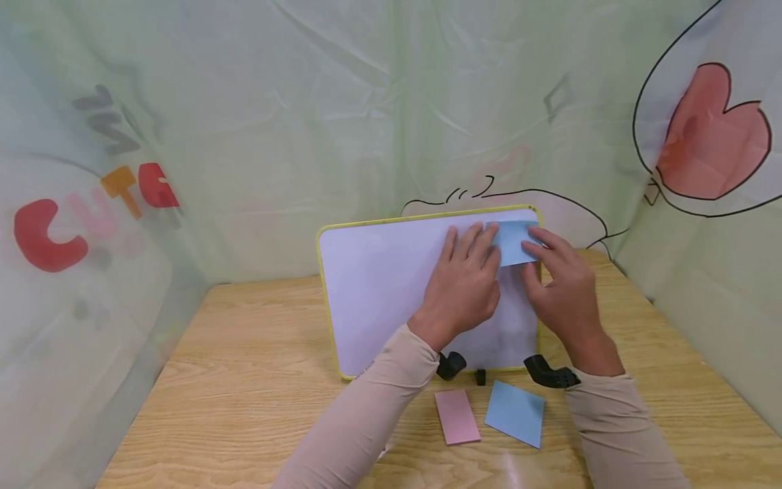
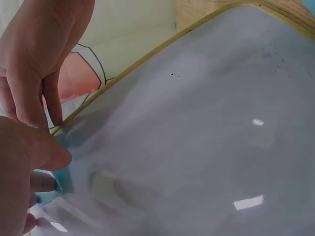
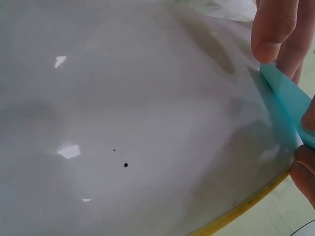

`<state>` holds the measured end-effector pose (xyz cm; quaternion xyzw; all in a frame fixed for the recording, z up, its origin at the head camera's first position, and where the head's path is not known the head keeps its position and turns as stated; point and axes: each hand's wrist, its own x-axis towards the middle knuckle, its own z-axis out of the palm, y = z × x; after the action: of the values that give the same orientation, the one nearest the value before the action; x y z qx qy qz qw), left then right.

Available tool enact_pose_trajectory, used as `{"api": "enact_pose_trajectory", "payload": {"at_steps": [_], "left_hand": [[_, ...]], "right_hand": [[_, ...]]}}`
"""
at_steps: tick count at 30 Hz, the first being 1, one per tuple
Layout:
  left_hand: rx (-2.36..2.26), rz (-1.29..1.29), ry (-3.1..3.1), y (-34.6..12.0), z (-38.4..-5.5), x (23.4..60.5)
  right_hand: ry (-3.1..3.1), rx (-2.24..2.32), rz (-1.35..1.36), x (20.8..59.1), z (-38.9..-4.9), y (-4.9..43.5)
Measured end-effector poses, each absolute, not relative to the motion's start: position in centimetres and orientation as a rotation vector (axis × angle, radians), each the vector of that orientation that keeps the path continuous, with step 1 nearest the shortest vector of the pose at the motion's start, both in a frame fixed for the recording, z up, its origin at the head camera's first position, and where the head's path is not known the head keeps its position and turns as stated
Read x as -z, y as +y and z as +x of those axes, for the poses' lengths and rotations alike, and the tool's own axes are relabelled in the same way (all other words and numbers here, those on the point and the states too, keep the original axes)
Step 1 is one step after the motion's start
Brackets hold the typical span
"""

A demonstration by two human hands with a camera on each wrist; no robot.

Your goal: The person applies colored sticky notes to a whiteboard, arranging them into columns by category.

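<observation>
A blue sticky note (image 1: 513,242) lies at the upper right corner of a yellow-edged whiteboard (image 1: 379,292); its lower edge stands a little off the surface in the right wrist view. My left hand (image 1: 464,282) touches the note's left side, its fingers pointing up across the board. At the note's right side, next to the board's edge, my right hand (image 1: 559,285) rests its fingertips on the paper, with the thumb just below the lower corner. Close together at the board's edge, both hands partly cover the note (image 2: 49,196) in the left wrist view.
A pink sticky note pad (image 1: 457,417) and a blue sticky note pad (image 1: 515,414) lie on the wooden table (image 1: 244,380) before the board. The board leans upright near a printed curtain (image 1: 275,136). Black wrist mounts (image 1: 552,373) sit by the sleeves.
</observation>
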<state>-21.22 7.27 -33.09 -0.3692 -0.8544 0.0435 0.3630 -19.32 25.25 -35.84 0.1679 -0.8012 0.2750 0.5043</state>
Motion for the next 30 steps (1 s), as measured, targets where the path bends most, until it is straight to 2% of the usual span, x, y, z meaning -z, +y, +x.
{"api": "enact_pose_trajectory", "payload": {"at_steps": [22,30], "left_hand": [[-0.190,-0.934,-2.210,7.2,-21.6,34.3],[-0.220,-0.915,-2.191,7.1,-21.5,34.6]], "right_hand": [[-1.985,-0.599,0.463,35.9,-19.1,24.8],[-1.926,-0.494,0.593,35.3,-19.9,24.3]]}}
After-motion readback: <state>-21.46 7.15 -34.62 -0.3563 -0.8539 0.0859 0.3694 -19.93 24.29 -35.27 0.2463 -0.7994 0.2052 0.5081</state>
